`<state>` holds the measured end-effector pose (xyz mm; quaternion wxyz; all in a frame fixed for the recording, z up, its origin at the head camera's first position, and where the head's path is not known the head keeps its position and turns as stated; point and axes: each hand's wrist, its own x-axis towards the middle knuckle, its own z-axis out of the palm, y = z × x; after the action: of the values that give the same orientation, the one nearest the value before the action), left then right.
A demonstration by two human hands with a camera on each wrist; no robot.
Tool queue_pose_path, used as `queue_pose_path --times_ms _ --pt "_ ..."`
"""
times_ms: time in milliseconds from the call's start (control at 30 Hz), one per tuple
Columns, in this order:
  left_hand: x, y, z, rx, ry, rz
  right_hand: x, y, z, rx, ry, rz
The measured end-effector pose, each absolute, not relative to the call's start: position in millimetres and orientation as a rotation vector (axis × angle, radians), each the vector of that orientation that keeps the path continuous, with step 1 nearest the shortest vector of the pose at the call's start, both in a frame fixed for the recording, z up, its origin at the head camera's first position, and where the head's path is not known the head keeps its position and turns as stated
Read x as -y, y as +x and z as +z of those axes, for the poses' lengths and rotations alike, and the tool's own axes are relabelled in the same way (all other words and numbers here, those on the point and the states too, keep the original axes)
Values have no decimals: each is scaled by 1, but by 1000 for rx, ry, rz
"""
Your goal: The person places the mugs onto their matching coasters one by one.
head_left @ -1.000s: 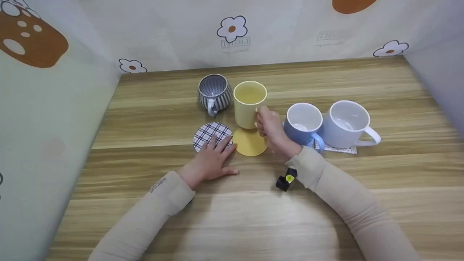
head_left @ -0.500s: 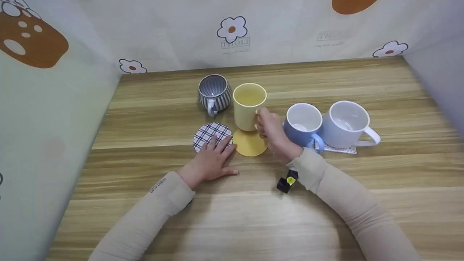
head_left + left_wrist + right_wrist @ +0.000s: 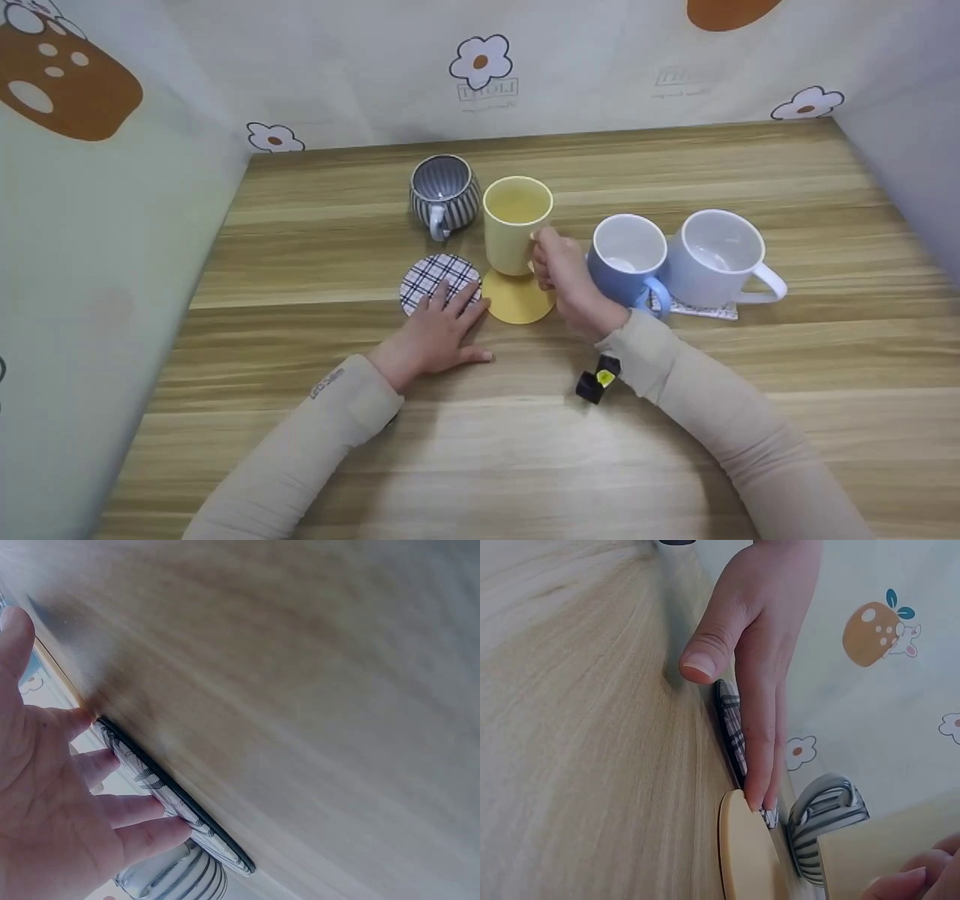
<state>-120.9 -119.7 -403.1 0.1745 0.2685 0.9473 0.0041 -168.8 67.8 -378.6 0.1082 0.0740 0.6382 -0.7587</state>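
Observation:
My right hand (image 3: 566, 274) grips the handle of a yellow mug (image 3: 510, 244), which is upright. In the head view its base overlaps the back part of a round yellow coaster (image 3: 519, 304); the right wrist view shows only part of the mug (image 3: 866, 855). Fingers spread, my left hand (image 3: 439, 337) rests on a round plaid coaster (image 3: 426, 279). One of its fingertips touches the edge of the yellow coaster (image 3: 746, 855). From below, the left wrist view shows the straight fingers across the plaid coaster's rim (image 3: 172, 787).
Behind the plaid coaster stands a striped cup (image 3: 459, 210). To the right are a blue mug (image 3: 619, 270) and a white mug (image 3: 709, 281), with part of a speckled coaster (image 3: 709, 307) showing beneath. A patterned wall sheet (image 3: 360, 82) borders the wooden table (image 3: 300, 270).
The yellow mug has come slightly nearer to me in my right hand, and its base now overlaps the yellow coaster more. My left hand and the coasters have stayed put.

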Motion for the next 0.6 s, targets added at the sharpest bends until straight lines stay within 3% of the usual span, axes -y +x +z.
queue_pose_path --times_ms 600 --pt "119 -121 -403 -2684 755 20 -69 -165 -381 -1831 208 -2227"
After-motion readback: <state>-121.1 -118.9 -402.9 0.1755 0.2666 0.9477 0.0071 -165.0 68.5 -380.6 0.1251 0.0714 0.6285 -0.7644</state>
